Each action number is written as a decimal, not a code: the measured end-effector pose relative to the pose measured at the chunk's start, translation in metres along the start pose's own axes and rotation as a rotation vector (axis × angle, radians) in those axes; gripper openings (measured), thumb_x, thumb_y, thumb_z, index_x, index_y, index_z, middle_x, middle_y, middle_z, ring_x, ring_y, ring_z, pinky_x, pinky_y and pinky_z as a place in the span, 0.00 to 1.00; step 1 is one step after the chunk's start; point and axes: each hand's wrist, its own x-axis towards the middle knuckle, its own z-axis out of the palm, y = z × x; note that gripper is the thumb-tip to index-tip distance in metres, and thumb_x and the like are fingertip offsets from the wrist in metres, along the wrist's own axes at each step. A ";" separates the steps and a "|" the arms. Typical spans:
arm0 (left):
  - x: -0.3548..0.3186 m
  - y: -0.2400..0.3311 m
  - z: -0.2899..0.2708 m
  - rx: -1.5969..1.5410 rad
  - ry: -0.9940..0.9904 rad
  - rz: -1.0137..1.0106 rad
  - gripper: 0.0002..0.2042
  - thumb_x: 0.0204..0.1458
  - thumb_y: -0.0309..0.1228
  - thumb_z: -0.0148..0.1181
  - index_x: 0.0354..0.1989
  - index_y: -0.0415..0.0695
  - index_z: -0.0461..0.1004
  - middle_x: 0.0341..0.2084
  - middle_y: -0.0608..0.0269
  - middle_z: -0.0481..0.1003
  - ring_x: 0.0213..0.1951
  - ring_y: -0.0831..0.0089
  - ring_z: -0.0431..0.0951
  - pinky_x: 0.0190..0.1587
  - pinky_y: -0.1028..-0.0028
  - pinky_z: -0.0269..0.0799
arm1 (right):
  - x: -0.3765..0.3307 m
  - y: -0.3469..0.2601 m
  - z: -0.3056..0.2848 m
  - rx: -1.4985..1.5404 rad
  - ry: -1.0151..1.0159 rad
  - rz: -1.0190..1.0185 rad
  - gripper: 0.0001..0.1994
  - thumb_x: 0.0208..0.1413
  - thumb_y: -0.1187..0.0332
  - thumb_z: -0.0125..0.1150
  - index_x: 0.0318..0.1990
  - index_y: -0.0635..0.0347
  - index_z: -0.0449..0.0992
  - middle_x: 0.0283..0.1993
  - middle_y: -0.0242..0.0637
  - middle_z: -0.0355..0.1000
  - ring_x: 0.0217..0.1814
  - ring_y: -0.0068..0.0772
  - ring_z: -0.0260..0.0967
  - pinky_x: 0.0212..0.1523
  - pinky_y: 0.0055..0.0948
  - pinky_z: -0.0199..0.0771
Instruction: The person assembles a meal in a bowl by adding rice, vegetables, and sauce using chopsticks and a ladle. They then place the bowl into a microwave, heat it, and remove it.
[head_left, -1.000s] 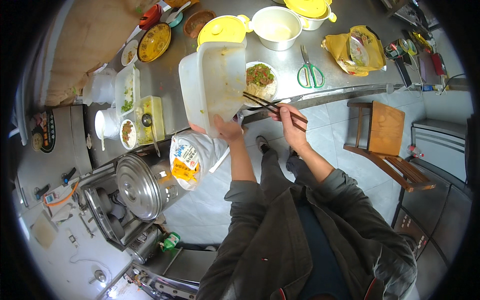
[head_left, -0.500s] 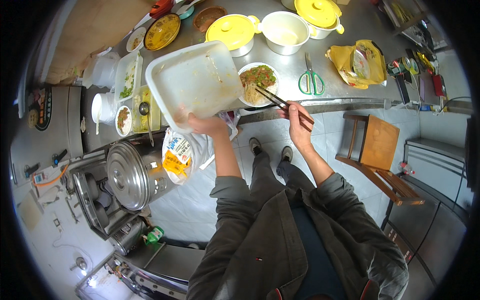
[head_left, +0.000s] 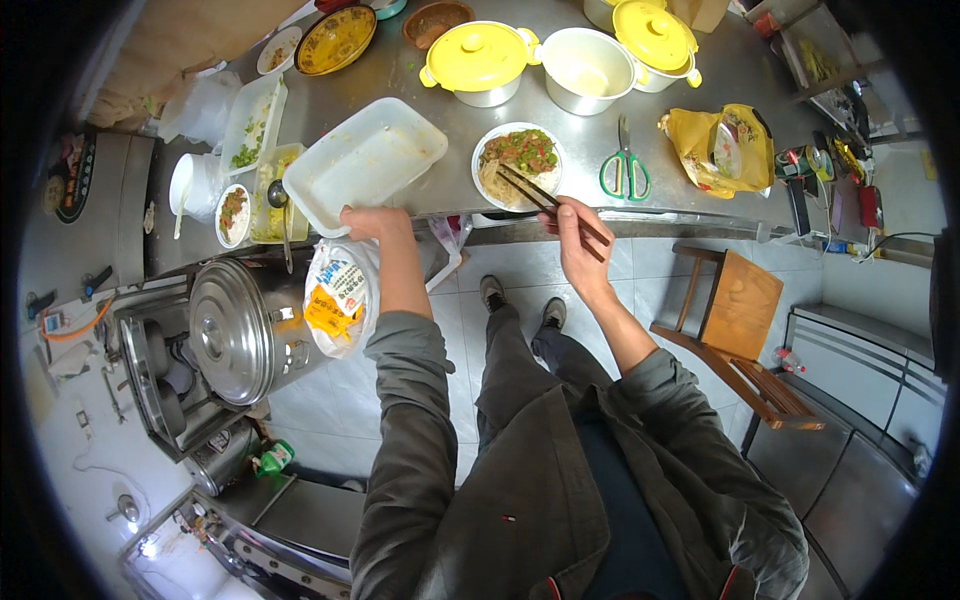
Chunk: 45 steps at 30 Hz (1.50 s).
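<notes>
My left hand [head_left: 368,222] grips the near rim of a translucent white plastic container [head_left: 365,165], which is low at the counter's front edge and holds only smears of residue. Whether it rests on the counter I cannot tell. In my right hand [head_left: 578,238] is a pair of dark chopsticks [head_left: 535,196]. Their tips reach the pale shreds in a white bowl [head_left: 518,165]. Green and reddish-brown chopped topping covers the rest of that bowl's food. Scissors [head_left: 625,172] with green handles lie to the right of the bowl.
Yellow-lidded pots [head_left: 480,60] and an uncovered white pot [head_left: 588,75] line the back. A yellow bag [head_left: 725,150] sits at the right. Food tubs [head_left: 250,130] and a small bowl [head_left: 233,215] stand left. A large steel pot [head_left: 230,330] and a wooden chair [head_left: 740,310] flank me.
My left hand has lowered the plastic container leftward, away from the bowl, and it is tilted less. The chopsticks stay at the bowl in my right hand.
</notes>
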 end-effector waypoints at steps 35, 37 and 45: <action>-0.101 -0.111 -0.093 0.464 -0.821 -0.447 0.15 0.61 0.32 0.59 0.52 0.39 0.67 0.43 0.59 0.74 0.45 0.70 0.78 0.45 0.64 0.79 | 0.092 -0.052 0.025 0.429 -0.069 0.124 0.23 0.70 0.55 0.45 0.53 0.72 0.70 0.48 0.50 0.74 0.48 0.48 0.78 0.50 0.39 0.81; -0.101 -0.117 -0.090 0.448 -0.798 -0.421 0.13 0.62 0.31 0.57 0.50 0.39 0.68 0.40 0.62 0.74 0.40 0.73 0.78 0.42 0.68 0.80 | 0.107 -0.050 0.065 0.424 -0.107 0.265 0.22 0.69 0.57 0.44 0.52 0.73 0.69 0.48 0.51 0.73 0.48 0.48 0.77 0.49 0.38 0.81; -0.092 -0.131 -0.093 0.341 -0.660 -0.313 0.11 0.62 0.31 0.52 0.49 0.38 0.68 0.37 0.63 0.72 0.35 0.76 0.73 0.40 0.71 0.79 | 0.154 -0.002 0.091 0.426 0.049 0.323 0.16 0.68 0.62 0.49 0.46 0.70 0.72 0.42 0.46 0.74 0.41 0.41 0.78 0.42 0.34 0.83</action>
